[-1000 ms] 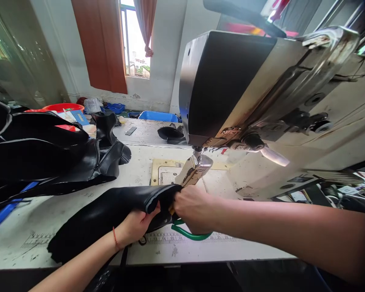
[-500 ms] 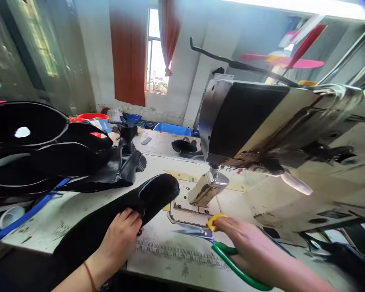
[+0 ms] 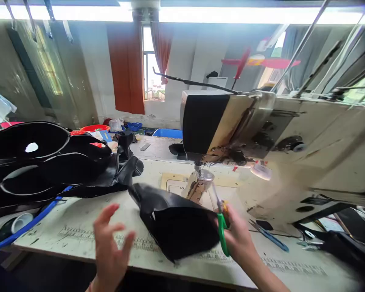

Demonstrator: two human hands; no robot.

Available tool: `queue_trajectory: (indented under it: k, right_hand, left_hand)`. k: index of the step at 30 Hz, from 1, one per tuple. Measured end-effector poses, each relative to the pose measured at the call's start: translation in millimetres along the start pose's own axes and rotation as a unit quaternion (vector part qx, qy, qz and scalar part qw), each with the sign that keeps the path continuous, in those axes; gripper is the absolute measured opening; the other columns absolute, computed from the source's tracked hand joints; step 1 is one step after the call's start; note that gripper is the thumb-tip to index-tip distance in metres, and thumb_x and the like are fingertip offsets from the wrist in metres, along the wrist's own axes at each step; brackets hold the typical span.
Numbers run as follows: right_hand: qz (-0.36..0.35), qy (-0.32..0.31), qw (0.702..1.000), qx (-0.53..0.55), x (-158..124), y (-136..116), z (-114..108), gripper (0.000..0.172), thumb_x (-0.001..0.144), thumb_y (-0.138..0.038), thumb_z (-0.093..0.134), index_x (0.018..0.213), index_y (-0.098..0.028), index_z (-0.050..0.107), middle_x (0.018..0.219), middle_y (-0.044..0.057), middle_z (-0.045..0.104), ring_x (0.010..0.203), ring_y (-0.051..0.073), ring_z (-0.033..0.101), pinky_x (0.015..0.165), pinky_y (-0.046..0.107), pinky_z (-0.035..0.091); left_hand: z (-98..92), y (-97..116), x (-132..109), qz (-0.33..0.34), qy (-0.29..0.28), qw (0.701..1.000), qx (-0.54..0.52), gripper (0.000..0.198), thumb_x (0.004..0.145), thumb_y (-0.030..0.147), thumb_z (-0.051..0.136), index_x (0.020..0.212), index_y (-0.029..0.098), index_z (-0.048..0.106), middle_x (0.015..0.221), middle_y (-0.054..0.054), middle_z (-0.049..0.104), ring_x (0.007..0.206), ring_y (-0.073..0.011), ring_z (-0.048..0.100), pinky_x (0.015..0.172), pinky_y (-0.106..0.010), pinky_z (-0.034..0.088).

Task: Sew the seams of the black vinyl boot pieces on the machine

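Note:
My left hand (image 3: 111,243) is raised at the table's front with its fingers spread and nothing in them. To its right is a black boot upper (image 3: 182,231), somewhat blurred, its wide opening facing me. My right hand (image 3: 239,231) is closed on a pair of scissors (image 3: 222,227) with green and yellow handles, blades pointing up. The upper's right edge meets the fingers of this hand; whether they pinch it I cannot tell for sure. Just behind the upper stands the post (image 3: 197,186) of a sewing machine (image 3: 219,125).
More black boot uppers (image 3: 57,168) are piled at the left, beside a blue tube (image 3: 45,209). Blue-handled snips (image 3: 270,237) lie at the right under the machine arm. A small grey block (image 3: 145,147) and a blue bin (image 3: 167,133) are farther back.
My left hand has let go of the boot upper and opened. The upper has turned and shifted right, against my right hand. The scissors have swung from pointing left to pointing up. The view has shifted.

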State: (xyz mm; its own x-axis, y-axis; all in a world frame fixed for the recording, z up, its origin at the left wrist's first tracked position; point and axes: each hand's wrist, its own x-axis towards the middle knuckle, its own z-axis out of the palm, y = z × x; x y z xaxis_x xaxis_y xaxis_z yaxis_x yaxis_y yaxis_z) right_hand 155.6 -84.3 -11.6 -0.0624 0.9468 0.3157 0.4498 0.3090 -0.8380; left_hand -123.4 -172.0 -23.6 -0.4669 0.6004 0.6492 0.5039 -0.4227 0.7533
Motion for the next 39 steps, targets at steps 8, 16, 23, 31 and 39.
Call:
queue_trajectory:
  k: [8, 16, 23, 31, 39]
  right_hand:
    - [-0.032, -0.028, 0.996, -0.078, -31, 12, -25, 0.02, 0.079, -0.039, 0.065, 0.084, -0.02, 0.058, 0.073, 0.002, 0.058, 0.064, 0.017, 0.052, 0.06, 0.028, 0.039]
    - [0.345, -0.363, 0.821, 0.273, -125, 14, 22, 0.077, 0.088, -0.08, 0.031, 0.073, -0.013, 0.066, 0.057, -0.001, 0.048, 0.051, 0.009, 0.047, 0.055, 0.023, 0.039]
    - [0.455, -0.424, 0.734, 0.272, -118, 36, 54, 0.089, 0.092, -0.076, 0.018, 0.055, -0.01, 0.064, 0.042, 0.001, 0.043, 0.04, 0.007, 0.039, 0.043, 0.018, 0.027]
    - [0.474, -0.455, 0.718, 0.23, -104, 28, 48, 0.085, 0.094, -0.071, 0.019, 0.054, -0.011, 0.064, 0.037, -0.001, 0.039, 0.035, 0.007, 0.035, 0.039, 0.019, 0.023]
    - [0.411, -0.43, 0.771, 0.228, -106, 23, 31, 0.081, 0.083, -0.085, 0.033, 0.059, -0.013, 0.06, 0.052, 0.0, 0.047, 0.048, 0.007, 0.039, 0.051, 0.021, 0.029]
  left_hand:
    - [36.8, -9, 3, 0.174, -0.496, 0.791, 0.313, 0.045, 0.083, -0.006, 0.056, 0.115, 0.021, 0.072, 0.146, -0.021, 0.049, 0.131, -0.0313, 0.053, 0.106, -0.045, 0.049]
    - [57.3, -13, 26, 0.078, -0.569, 0.743, 0.343, 0.032, 0.085, 0.008, 0.064, 0.114, 0.02, 0.07, 0.136, -0.014, 0.06, 0.114, -0.0263, 0.067, 0.097, -0.04, 0.056]
    - [63.0, -13, 13, 0.077, -0.56, 0.74, 0.363, 0.027, 0.085, 0.006, 0.063, 0.103, 0.024, 0.073, 0.141, -0.013, 0.056, 0.117, -0.0268, 0.063, 0.096, -0.044, 0.053]
    - [72.4, -12, 4, 0.089, -0.548, 0.731, 0.396, 0.02, 0.087, 0.008, 0.059, 0.088, 0.021, 0.074, 0.136, -0.015, 0.057, 0.108, -0.0303, 0.066, 0.086, -0.048, 0.054]
    - [64.9, -13, 1, 0.116, -0.553, 0.722, 0.399, 0.027, 0.088, 0.003, 0.047, 0.09, 0.017, 0.069, 0.138, -0.019, 0.054, 0.115, -0.0317, 0.061, 0.09, -0.049, 0.051]
